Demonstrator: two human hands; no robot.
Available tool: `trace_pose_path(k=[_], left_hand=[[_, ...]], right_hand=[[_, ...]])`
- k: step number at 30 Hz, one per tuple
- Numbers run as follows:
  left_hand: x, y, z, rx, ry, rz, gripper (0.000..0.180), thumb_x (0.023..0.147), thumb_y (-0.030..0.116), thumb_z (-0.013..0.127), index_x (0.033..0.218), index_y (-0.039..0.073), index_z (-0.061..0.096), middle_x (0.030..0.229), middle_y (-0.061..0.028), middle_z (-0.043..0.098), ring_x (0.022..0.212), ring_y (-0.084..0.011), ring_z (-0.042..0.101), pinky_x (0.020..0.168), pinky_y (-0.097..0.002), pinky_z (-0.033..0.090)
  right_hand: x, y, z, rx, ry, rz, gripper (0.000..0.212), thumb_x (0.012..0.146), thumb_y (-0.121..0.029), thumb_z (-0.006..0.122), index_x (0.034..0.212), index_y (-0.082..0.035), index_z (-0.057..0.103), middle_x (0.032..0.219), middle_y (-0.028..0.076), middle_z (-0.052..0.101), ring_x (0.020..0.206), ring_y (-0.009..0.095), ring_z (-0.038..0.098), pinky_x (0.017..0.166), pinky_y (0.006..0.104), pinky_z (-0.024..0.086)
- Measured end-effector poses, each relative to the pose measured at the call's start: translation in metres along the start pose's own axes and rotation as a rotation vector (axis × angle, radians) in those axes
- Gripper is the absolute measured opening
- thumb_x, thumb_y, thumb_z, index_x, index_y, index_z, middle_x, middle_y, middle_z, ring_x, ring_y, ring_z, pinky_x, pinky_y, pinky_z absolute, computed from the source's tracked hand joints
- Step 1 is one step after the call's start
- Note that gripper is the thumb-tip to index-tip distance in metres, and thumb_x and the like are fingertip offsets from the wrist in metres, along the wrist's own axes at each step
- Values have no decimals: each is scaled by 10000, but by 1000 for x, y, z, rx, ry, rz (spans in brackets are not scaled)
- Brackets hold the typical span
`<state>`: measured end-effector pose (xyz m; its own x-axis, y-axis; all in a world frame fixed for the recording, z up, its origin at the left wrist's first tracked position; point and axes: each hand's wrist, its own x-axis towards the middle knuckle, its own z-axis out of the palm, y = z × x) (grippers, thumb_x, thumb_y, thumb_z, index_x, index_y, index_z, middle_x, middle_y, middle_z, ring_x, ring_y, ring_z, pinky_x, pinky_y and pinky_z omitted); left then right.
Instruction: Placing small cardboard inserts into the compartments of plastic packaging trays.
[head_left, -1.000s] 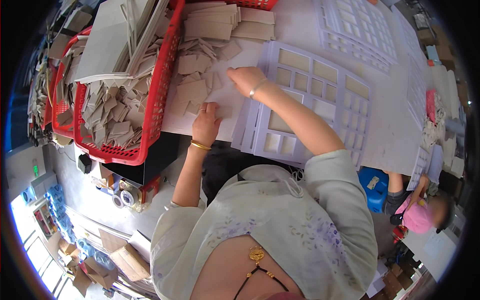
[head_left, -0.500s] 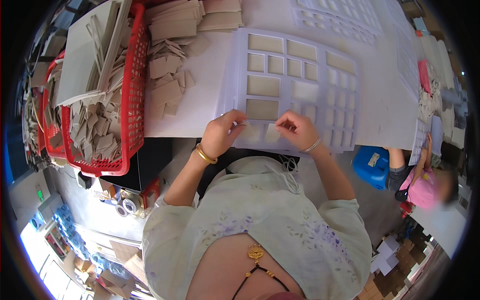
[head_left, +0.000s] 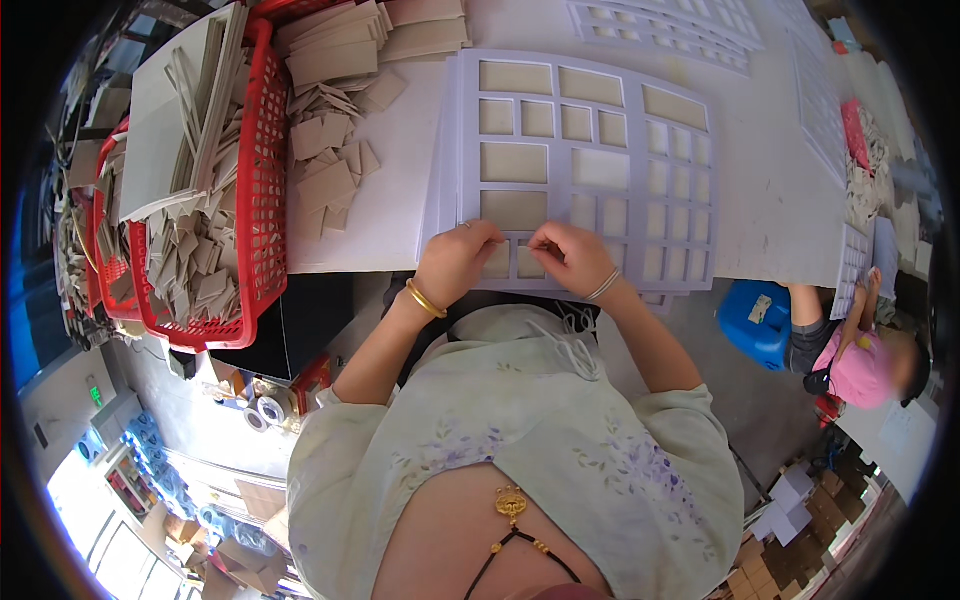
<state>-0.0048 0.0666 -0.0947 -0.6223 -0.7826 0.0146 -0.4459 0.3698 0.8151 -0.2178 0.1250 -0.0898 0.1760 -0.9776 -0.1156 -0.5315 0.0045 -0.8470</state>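
Note:
In front of me on the table lies a white grid panel [head_left: 560, 165] with rectangular openings of several sizes, many backed with beige-grey card. My left hand [head_left: 460, 262], a gold bangle at its wrist, has its fingers pinched together over the panel's near left corner. My right hand [head_left: 578, 258], with thin silver bangles, is closed in a pinch beside a small opening in the nearest row. A small pale card piece [head_left: 530, 263] shows in that opening, right under the fingertips. What either pinch holds, if anything, is hidden.
A red basket [head_left: 262, 190] full of grey card offcuts stands left. Loose card pieces [head_left: 328, 180] lie between it and the panel. More grid panels [head_left: 665, 30] are at the back. To the right are a blue stool [head_left: 752, 325] and a seated person in pink [head_left: 862, 365].
My right hand has moved left, closer to my left hand. The small card held in its pinch before is now in the opening below the fingers. The view has shifted slightly.

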Motion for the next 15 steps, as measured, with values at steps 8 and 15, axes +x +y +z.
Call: trace_pose_path(k=[8,15], left_hand=[[0,1,0,129,30,65,121,788,65,620,905,99,622,889,-50,577,722,-277,621,600,-378,520],[-9,9,2,226,62,32,134,783,60,606,901,118,631,898,-44,577,696,-262,624,571,-363,518]], right_hand=[[-1,-5,5,-260,90,-100,153,746,-78,671,875,-83,589,896,72,557,711,261,608,604,349,491],[-5,-10,5,-341,106,-116,145,744,-86,665,853,-104,571,895,49,536,721,256,600,577,365,485]])
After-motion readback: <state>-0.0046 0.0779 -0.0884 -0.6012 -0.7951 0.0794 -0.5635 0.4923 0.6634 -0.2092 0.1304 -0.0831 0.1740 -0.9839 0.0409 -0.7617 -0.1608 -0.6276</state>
